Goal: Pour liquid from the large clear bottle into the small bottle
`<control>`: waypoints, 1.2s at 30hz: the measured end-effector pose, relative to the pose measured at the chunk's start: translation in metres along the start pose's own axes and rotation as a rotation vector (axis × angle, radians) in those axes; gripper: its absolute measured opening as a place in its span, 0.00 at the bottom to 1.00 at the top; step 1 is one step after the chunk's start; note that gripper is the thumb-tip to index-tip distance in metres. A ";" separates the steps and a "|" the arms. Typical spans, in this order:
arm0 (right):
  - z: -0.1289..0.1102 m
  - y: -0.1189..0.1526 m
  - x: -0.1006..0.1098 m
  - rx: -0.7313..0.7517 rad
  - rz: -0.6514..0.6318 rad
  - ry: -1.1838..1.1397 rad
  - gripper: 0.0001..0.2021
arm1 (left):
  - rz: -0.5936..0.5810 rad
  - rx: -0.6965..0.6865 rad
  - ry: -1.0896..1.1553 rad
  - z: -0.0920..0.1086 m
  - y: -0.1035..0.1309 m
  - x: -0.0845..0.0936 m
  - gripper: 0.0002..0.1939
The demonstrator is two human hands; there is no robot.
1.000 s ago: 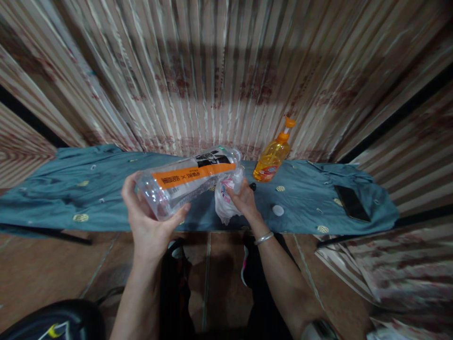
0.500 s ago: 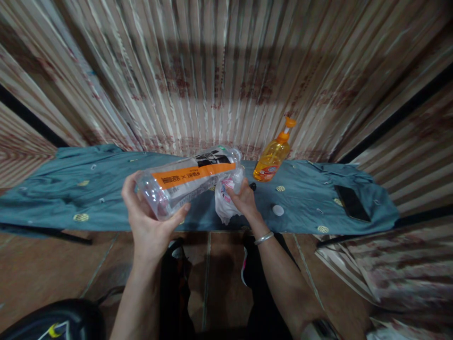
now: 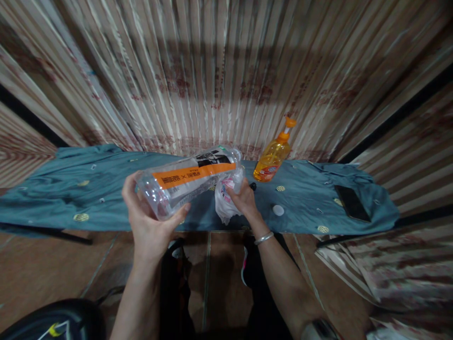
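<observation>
A large clear plastic bottle (image 3: 191,177) with an orange, black and white label lies tilted in the air over the cloth-covered table. Around its base end, at the left, my left hand (image 3: 152,222) is closed. My right hand (image 3: 244,196) grips a crumpled white plastic bag (image 3: 224,200) with pink print, held close against the bottle's neck end. What the fingers behind the bag do is hidden. Just beyond the right hand stands a pump bottle of yellow-orange liquid (image 3: 271,163). A small black object (image 3: 252,186) shows beside that hand.
On the teal patterned tablecloth (image 3: 106,189) lie a round white cap (image 3: 278,209) and a black phone (image 3: 352,203) at the right. A striped curtain (image 3: 198,71) hangs behind the table. Below left, a black padded item (image 3: 56,321) is on the tiled floor (image 3: 208,283).
</observation>
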State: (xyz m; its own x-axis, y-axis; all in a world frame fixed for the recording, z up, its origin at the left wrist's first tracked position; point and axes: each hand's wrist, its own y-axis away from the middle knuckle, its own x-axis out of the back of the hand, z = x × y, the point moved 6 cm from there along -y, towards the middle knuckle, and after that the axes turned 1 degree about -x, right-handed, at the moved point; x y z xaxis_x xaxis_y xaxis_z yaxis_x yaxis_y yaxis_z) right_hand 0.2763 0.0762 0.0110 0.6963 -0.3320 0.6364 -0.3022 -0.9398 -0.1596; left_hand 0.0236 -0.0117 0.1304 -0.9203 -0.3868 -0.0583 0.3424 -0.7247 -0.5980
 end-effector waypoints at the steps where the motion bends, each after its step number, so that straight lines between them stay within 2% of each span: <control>1: 0.000 0.000 0.000 0.004 0.004 0.001 0.21 | -0.003 0.004 0.002 0.000 0.000 0.000 0.48; 8: -0.001 0.001 0.001 0.018 0.015 -0.005 0.20 | -0.002 0.019 0.029 0.000 0.000 -0.001 0.48; 17: -0.003 0.002 0.002 0.016 -0.003 -0.059 0.29 | 0.001 0.015 0.028 0.000 0.000 -0.001 0.47; 26: -0.003 0.002 0.002 0.009 -0.005 -0.064 0.31 | -0.023 0.037 0.041 -0.001 0.000 -0.002 0.49; 36: -0.001 0.002 0.001 0.020 -0.005 -0.052 0.32 | -0.022 0.000 0.017 0.000 -0.003 -0.001 0.47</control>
State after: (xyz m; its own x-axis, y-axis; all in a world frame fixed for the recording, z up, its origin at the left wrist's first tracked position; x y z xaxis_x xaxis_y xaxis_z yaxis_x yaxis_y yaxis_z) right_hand 0.2755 0.0745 0.0120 0.7311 -0.3306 0.5968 -0.2862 -0.9427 -0.1716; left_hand 0.0238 -0.0095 0.1323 -0.9308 -0.3608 -0.0589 0.3221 -0.7330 -0.5991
